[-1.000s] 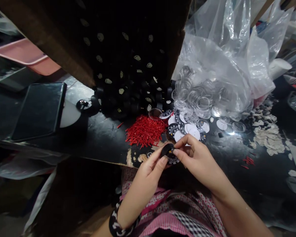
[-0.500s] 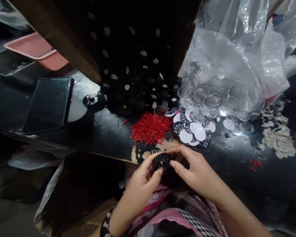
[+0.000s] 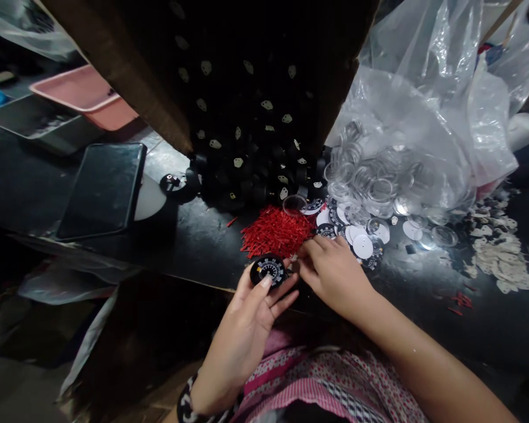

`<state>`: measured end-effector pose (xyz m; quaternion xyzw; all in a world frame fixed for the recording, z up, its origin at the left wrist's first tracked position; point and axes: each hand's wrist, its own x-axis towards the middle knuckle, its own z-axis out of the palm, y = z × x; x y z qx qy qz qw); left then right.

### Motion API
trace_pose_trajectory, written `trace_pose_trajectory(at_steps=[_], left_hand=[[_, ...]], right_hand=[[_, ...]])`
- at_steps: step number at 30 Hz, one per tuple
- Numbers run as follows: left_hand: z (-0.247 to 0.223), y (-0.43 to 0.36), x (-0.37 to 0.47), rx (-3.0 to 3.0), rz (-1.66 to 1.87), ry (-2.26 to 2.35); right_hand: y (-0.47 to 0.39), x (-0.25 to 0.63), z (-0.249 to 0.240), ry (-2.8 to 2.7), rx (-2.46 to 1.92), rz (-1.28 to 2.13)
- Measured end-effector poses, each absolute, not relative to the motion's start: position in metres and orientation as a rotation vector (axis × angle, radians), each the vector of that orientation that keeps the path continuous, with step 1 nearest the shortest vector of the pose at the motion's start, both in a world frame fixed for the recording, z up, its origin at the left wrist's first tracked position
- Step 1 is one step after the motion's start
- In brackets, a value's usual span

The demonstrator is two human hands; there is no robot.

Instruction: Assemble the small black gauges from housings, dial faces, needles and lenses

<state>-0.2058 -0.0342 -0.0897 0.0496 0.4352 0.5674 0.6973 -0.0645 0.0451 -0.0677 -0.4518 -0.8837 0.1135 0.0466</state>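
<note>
My left hand (image 3: 247,317) is closed around a round black gauge (image 3: 264,276), its thumb on the dial. The dial faces up and carries white markings and an orange spot. To the right, my right hand (image 3: 332,270) rests low over the table with its fingers curled and the fingertips together, by the near edge of a pile of red pointers (image 3: 275,232). Whatever lies between those fingertips is too hidden to make out. Behind that hand are black-and-white dial discs (image 3: 362,247), some lying white side up.
A cardboard box (image 3: 158,111) with black housings stands open at the back. Clear rings (image 3: 379,182) spill from a plastic bag (image 3: 405,106). Pale flat pieces (image 3: 496,258) and a few red pointers (image 3: 462,301) lie at right. A dark tablet-like slab (image 3: 103,191) and pink tray (image 3: 83,94) are at left.
Both hands have come apart. The left has turned the gauge so its dial shows and moved it left; the right has let go and reached up to the red pile's edge.
</note>
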Motion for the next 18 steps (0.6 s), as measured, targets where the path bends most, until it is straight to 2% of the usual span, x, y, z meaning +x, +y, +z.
trace_pose_trajectory(at_steps=[2,7,13,18], left_hand=[[-0.088,-0.029,-0.203,0.061,1.216,0.888],[-0.088,-0.027,-0.205,0.161,1.351,0.994],[-0.092,-0.039,-0.214,0.228,1.372,1.124],[-0.095,-0.047,-0.205,0.225,1.291,1.100]], right_hand=[[0.042,-0.058,-0.069,-2.582,-1.377,0.465],[0.039,-0.043,-0.067,-2.485,-1.532,0.464],[0.028,-0.040,-0.055,-2.692,-1.590,0.540],[0.010,-0.046,-0.059,-2.768,-1.663,0.436]])
